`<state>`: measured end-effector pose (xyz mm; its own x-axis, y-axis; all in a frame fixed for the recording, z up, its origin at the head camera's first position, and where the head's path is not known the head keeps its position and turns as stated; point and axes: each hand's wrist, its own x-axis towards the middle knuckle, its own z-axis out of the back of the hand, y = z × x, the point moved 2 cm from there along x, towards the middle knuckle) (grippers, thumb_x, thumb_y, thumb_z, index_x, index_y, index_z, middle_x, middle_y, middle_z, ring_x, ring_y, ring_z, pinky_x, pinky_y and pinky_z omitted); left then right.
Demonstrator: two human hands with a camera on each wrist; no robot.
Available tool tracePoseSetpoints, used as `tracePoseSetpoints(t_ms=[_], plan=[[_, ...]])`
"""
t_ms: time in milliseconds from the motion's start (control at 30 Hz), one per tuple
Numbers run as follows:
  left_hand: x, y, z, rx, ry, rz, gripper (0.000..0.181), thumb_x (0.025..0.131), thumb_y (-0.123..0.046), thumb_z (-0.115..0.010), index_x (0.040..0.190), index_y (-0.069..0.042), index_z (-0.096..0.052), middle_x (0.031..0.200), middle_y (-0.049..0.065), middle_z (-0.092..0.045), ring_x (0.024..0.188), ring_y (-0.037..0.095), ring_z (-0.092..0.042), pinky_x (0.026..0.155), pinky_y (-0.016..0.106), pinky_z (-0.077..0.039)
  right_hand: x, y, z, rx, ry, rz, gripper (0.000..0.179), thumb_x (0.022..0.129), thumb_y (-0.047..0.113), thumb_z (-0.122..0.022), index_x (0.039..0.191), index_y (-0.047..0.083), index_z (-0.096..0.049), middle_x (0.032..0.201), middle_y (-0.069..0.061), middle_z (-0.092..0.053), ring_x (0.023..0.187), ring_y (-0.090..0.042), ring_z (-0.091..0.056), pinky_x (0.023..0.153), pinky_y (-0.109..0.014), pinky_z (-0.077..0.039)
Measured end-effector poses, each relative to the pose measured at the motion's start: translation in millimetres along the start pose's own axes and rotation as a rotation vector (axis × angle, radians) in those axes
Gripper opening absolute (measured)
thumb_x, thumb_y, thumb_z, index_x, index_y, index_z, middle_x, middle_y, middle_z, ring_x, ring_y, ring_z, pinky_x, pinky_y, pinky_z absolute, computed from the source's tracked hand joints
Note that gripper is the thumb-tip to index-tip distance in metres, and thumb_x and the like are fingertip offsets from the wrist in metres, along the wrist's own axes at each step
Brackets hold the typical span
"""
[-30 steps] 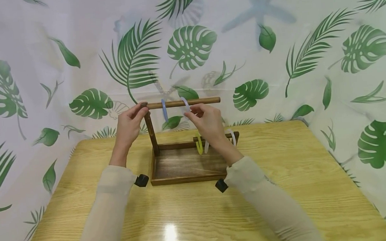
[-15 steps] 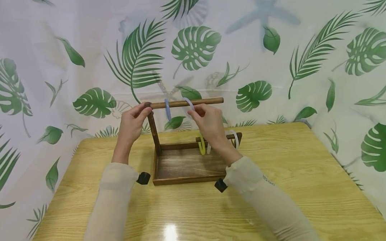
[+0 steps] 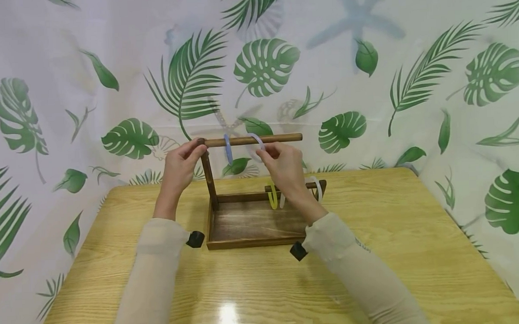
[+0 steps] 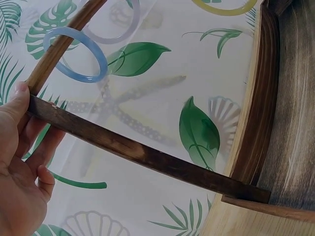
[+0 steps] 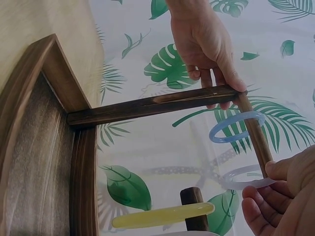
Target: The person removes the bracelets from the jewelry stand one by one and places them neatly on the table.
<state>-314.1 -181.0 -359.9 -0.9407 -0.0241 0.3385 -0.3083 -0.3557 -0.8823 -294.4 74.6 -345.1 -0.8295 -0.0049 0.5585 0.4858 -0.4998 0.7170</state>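
Note:
A brown wooden rack has a tall post (image 3: 209, 176) with a level top bar (image 3: 282, 138). My left hand (image 3: 179, 166) grips the corner where post and bar meet, thumb in front and fingers behind. On the bar hangs a blue ring (image 3: 228, 150), untouched. To its right a pale lavender ring (image 3: 256, 138) also loops the bar, and my right hand (image 3: 286, 166) pinches its lower edge between thumb and fingers. In the right wrist view the lavender ring (image 5: 242, 185) sits around the bar, apart from the blue ring (image 5: 222, 138).
The rack's base is a shallow tray (image 3: 254, 242) on the wood-grain table (image 3: 389, 253). A lower bar at its right carries a yellow ring (image 3: 273, 200) and whitish rings (image 3: 319, 191), partly hidden by the right hand. A leaf-patterned curtain (image 3: 415, 140) hangs behind.
The head view has shifted slightly, so rack and hands appear a little further right. Both hands keep their hold. The lavender ring stays at about the same place along the bar.

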Motion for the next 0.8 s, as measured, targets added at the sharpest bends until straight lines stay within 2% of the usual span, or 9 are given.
tracePoseSetpoints(t_ms=[200, 433, 800], plan=[[0.6, 0.5, -0.1, 0.014, 0.001, -0.008, 0.049, 0.105, -0.031, -0.064, 0.143, -0.001, -0.060, 0.131, 0.022, -0.067, 0.124, 0.034, -0.061, 0.099, 0.044, -0.048, 0.2, -1, 1, -0.006, 0.002, -0.013, 0.020, 0.097, 0.016, -0.075, 0.103, -0.003, -0.079, 0.086, -0.013, -0.076, 0.073, -0.023, -0.071, 0.057, -0.025, -0.049], [-0.6, -1.3, -0.8, 0.017, 0.014, -0.004, 0.052, 0.105, -0.034, -0.062, 0.145, -0.001, -0.058, 0.132, 0.022, -0.066, 0.127, 0.034, -0.059, 0.100, 0.044, -0.047, -0.8, -2, 5, 0.003, -0.006, -0.035, 0.018, 0.096, 0.013, -0.077, 0.104, -0.003, -0.079, 0.086, -0.014, -0.077, 0.072, -0.023, -0.072, 0.055, -0.024, -0.048], [-2.0, -2.6, -0.1, 0.043, 0.018, 0.009, 0.052, 0.106, -0.035, -0.062, 0.146, -0.002, -0.057, 0.133, 0.021, -0.066, 0.121, 0.032, -0.061, 0.087, 0.032, -0.044, -1.4, -6, 17, -0.034, 0.021, -0.049, 0.021, 0.098, 0.019, -0.075, 0.104, -0.001, -0.080, 0.086, -0.013, -0.077, 0.070, -0.022, -0.072, 0.052, -0.022, -0.045]])
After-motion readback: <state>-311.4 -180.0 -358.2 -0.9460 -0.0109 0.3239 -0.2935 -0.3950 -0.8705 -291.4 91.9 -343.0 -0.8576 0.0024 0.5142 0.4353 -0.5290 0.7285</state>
